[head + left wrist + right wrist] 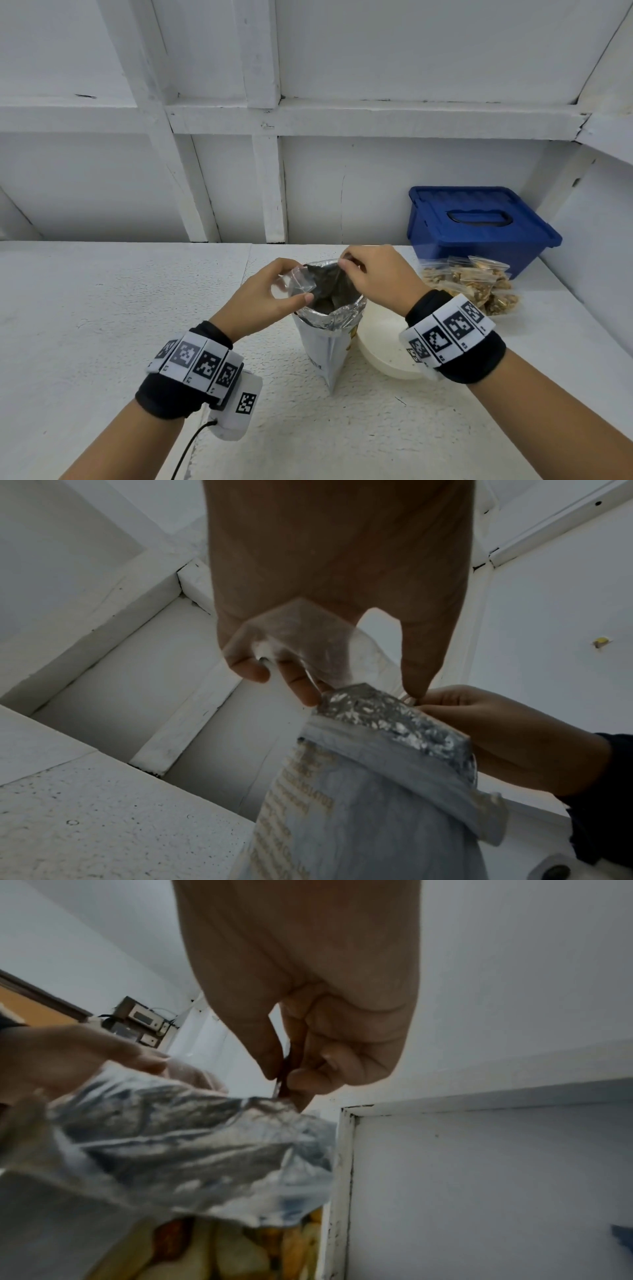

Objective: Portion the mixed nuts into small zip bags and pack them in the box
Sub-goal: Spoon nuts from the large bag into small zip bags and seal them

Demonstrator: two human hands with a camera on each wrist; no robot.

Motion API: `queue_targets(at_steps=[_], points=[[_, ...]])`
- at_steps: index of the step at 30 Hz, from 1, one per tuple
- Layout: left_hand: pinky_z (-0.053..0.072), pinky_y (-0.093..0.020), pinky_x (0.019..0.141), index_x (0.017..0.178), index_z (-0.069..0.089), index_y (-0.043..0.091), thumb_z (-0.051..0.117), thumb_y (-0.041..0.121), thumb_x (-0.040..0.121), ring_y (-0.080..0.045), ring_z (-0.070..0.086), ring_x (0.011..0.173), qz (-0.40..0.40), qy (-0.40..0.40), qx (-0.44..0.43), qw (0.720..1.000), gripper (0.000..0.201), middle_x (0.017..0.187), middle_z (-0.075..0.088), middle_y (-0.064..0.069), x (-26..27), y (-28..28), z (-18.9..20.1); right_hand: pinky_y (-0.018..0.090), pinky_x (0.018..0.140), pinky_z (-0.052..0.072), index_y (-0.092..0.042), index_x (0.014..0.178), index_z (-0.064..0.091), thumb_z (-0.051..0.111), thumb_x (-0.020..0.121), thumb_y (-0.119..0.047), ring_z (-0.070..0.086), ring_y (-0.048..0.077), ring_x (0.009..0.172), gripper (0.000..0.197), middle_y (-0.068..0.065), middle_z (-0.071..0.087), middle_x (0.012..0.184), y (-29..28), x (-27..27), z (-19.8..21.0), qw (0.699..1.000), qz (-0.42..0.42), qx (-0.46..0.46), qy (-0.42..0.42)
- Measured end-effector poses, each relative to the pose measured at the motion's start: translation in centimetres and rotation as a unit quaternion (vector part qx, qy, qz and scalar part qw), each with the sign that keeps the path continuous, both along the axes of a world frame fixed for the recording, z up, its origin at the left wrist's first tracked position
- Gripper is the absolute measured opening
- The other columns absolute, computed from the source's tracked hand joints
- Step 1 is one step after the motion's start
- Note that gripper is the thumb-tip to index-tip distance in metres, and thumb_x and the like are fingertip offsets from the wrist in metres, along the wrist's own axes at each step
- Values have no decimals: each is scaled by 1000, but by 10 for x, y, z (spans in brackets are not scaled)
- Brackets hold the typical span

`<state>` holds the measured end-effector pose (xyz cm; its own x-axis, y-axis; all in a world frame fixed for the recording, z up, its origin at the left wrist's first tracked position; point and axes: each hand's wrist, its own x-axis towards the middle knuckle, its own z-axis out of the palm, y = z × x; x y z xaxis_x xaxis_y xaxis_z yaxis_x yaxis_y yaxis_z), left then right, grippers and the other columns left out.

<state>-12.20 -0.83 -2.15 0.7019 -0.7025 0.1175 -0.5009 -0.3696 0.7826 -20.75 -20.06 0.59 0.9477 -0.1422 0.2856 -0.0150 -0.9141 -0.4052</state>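
Note:
A small clear zip bag hangs over the open mouth of the foil-lined nut bag, which stands upright on the white counter. My left hand holds the zip bag's left side between thumb and fingers. My right hand pinches its right edge. The left wrist view shows the zip bag under my left hand, just above the nut bag's foil rim. In the right wrist view my right hand pinches a thin clear edge above the foil. The zip bag looks empty.
A white bowl sits right of the nut bag, under my right wrist. Several filled zip bags lie in a pile at the back right. Behind them stands a blue box with its lid on, against the white wall.

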Motion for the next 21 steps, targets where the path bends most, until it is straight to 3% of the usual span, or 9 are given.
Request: queue_targets(at_steps=[3,7,10,16,19,21], points=[[40,-17,76,107,53,31,64,52,69,-3,56,94,3,2,-4,1000,45,104,58,20,1,0,-1,35,76,47,-16,104,65,44,96,-28,59,24,89,26,6,68,94,-2,4,-3,999,17,-37,20],[40,-15,77,102,51,37,68,47,74,-1,55,97,3,5,-1,1000,34,103,58,22,2,-1,-1,30,77,32,-21,109,62,38,98,-32,53,21,96,29,4,64,97,5,4,-12,990,22,-120,78],[42,-17,80,107,52,31,71,42,76,-4,56,99,1,7,5,1000,38,105,59,19,2,-1,-1,32,78,27,-20,104,63,36,98,-34,53,19,95,31,0,65,96,7,4,-15,988,12,-129,80],[43,-19,81,110,53,27,62,53,67,-5,57,99,-5,4,0,1000,51,105,60,15,0,-2,-1,31,78,27,-15,94,65,41,97,-35,57,22,85,31,2,66,85,2,8,-19,994,-10,-64,86],[44,-21,82,110,53,28,63,59,64,-3,57,97,-8,3,-2,1000,56,104,60,17,-1,-2,0,32,81,39,-14,88,67,45,96,-30,60,20,82,28,2,69,80,-1,6,-16,997,-9,38,72],[45,-20,81,109,52,30,58,66,60,-1,57,97,-10,1,0,1000,62,104,60,19,0,-1,0,28,75,44,-12,85,67,46,96,-25,61,19,77,27,5,69,77,-5,5,-12,992,-11,113,56]])
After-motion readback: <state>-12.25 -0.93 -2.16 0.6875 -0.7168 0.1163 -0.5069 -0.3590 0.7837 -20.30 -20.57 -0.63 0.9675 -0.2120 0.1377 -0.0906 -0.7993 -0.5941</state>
